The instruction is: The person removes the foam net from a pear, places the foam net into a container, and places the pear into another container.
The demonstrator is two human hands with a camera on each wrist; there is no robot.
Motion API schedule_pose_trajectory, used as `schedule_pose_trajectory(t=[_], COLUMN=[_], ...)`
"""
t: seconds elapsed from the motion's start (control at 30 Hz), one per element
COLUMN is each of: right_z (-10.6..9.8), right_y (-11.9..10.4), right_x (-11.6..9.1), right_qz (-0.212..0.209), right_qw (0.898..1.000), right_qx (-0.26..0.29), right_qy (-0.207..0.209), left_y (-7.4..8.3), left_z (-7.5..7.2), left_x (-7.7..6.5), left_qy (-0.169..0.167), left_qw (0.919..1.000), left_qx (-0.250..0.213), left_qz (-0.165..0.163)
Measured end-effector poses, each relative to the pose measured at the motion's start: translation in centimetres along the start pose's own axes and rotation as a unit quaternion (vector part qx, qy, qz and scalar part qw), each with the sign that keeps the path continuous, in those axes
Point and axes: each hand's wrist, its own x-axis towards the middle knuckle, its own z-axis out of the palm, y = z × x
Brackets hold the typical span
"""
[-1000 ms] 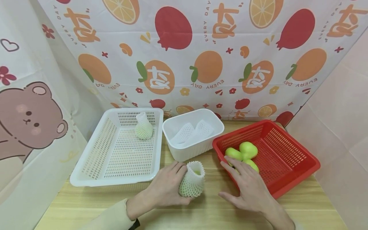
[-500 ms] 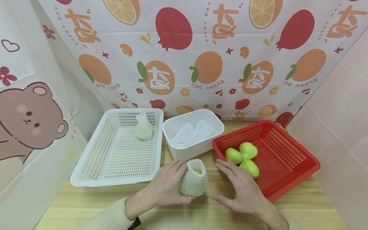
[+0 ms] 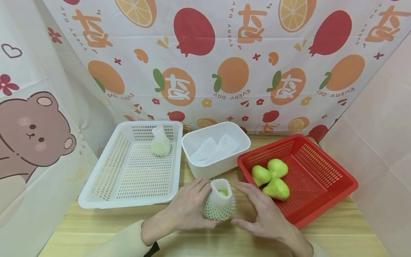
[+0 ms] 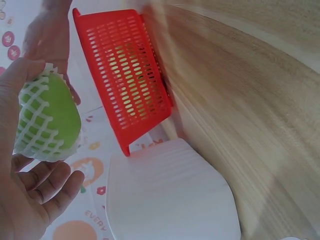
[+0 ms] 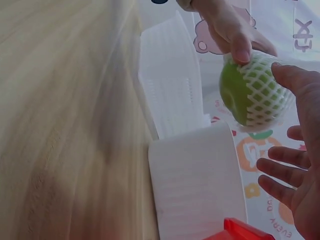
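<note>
My left hand (image 3: pixel 189 206) grips a green pear (image 4: pixel 63 112) in a white foam net sleeve (image 3: pixel 219 207) above the table's front. The sleeve's mouth faces up in the head view, with a little green showing inside. Bare green skin bulges from its other end in both wrist views. My right hand (image 3: pixel 264 216) is beside the pear's right side, fingers spread and thumb apart. In the right wrist view its thumb overlaps the net; whether it touches, I cannot tell. Three bare green pears (image 3: pixel 277 189) lie in the red basket (image 3: pixel 309 187).
A white basket (image 3: pixel 138 180) at the left contains one netted pear (image 3: pixel 161 144). Between the baskets stands a white tub (image 3: pixel 210 169) with loose foam nets (image 3: pixel 205 149) inside. Behind them hangs a fruit-print curtain (image 3: pixel 199 89). The wooden table (image 3: pixel 192 241) runs along the front.
My right hand has moved left, away from the red basket and up to the netted pear. The left hand has shifted slightly right with the pear. One pear in the red basket has tipped over.
</note>
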Motion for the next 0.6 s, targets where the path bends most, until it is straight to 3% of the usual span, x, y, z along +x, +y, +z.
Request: schedule_pose_trajectory(t=[0.6], right_z=[1.9], right_y=[-0.7], right_x=[0.8], right_qz=[-0.019], right_qw=[0.994], right_qx=[0.107], right_qy=[0.029], left_y=[0.4], left_z=[0.4], left_x=[0.4], left_qy=[0.012], left_qw=[0.9996], left_qx=[-0.004], left_qz=[0.025])
